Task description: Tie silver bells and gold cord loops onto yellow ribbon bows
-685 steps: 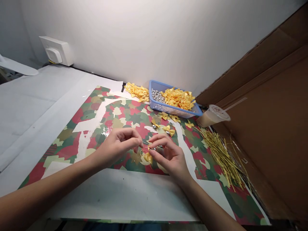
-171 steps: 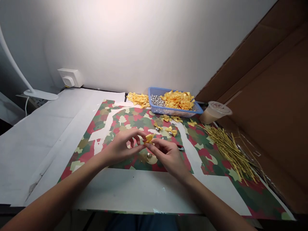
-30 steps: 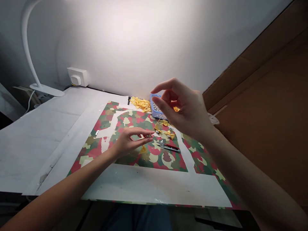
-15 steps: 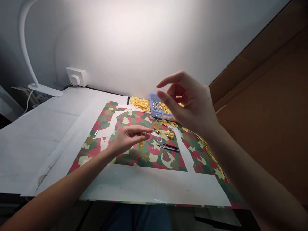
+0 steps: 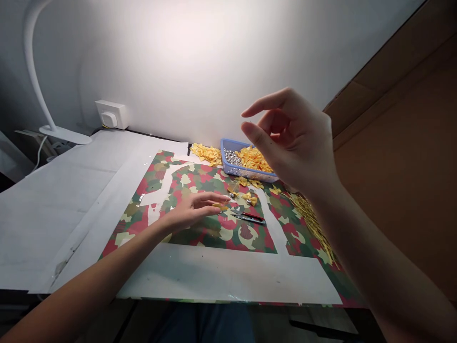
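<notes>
My left hand hovers low over the patterned mat, its fingers stretched forward and apart. By its fingertips is a yellow bow with a small silver bell; whether it touches the fingers is unclear. My right hand is raised higher, with index finger and thumb tips apart and the other fingers curled in. A very fine line shows near that thumb, too thin to identify. Thread snips with a red part lie right of my left hand. Beyond them are finished-looking bows with bells.
A blue basket holds silver bells and yellow bows. More yellow bows are heaped beside it. A bundle of gold cords lies at the right, near a cardboard wall. A white lamp stands at the far left.
My right hand has risen and moved right. My left fingers have spread, and the bow with its bell now sits by the fingertips. The gold strand between my hands no longer shows clearly.
</notes>
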A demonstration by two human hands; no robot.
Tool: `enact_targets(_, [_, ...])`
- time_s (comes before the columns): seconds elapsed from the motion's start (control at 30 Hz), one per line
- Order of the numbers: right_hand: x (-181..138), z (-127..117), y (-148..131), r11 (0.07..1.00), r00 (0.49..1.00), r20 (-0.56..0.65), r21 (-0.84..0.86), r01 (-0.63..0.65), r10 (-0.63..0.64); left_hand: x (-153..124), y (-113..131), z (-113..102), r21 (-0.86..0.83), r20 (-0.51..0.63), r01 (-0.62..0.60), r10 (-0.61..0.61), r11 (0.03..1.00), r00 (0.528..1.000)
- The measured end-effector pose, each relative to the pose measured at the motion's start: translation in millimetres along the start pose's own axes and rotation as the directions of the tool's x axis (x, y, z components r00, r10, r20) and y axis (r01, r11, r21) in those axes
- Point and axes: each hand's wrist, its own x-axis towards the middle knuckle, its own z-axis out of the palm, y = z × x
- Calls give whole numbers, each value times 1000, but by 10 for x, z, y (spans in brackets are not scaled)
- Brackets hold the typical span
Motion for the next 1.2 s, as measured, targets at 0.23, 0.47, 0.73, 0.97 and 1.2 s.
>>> enact_targets(0.23, [13, -47, 20, 1000, 1000, -20, -15, 5, -5, 9, -22, -9, 31, -114, 31, -27, 999, 993])
enact_targets(0.47, [27, -59, 30, 1000, 1000, -28, -25, 11, -12, 12, -25, 38, 97, -140, -4, 18, 995, 990])
enact_targets(0.73, [36, -34, 21, 1000, 999, -41, -25, 2, -3, 13, -39, 86, 18, -93, 46, -44, 999, 995])
enact_targets(0.97, [39, -36, 19, 1000, 998, -68, -20, 12, -13, 23, -35, 104, -195, -108, 151, -174, 969, 979])
enact_targets(1.2, [58, -48, 65, 999, 996, -90, -36, -14, 11, 22, -42, 112, -364, -73, 233, -277, 902, 958])
